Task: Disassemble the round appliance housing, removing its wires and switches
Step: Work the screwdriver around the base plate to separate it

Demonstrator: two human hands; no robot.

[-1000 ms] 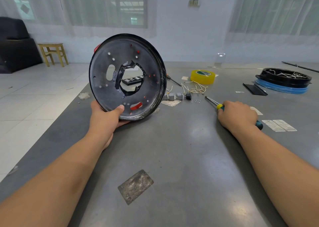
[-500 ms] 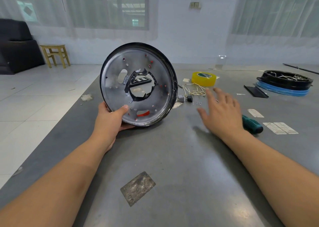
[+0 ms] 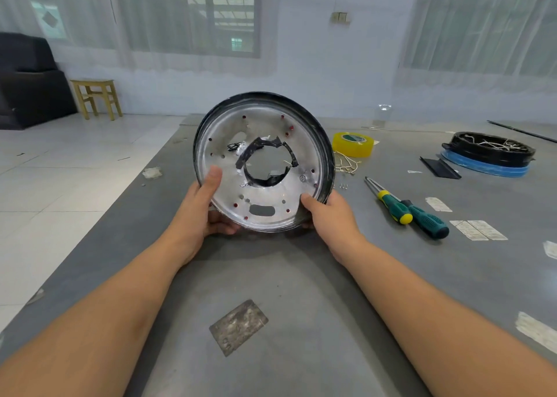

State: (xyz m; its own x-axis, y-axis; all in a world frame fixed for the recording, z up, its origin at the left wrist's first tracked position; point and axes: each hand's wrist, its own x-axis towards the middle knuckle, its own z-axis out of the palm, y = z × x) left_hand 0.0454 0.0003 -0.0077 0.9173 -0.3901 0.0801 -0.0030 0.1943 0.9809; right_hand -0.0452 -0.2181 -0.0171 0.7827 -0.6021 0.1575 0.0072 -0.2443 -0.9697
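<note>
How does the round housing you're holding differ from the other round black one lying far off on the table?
The held housing stands tilted on edge, gripped by the left hand and right hand; the far housing lies flat on a blue ring. The held one shows a bare silvery face, while the far one holds loose pale wires. Both have black round rims.

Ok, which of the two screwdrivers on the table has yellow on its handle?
The nearer-left screwdriver, closest to the right hand: green handle with yellow bands. The other screwdriver beside it is plain dark green.
</note>
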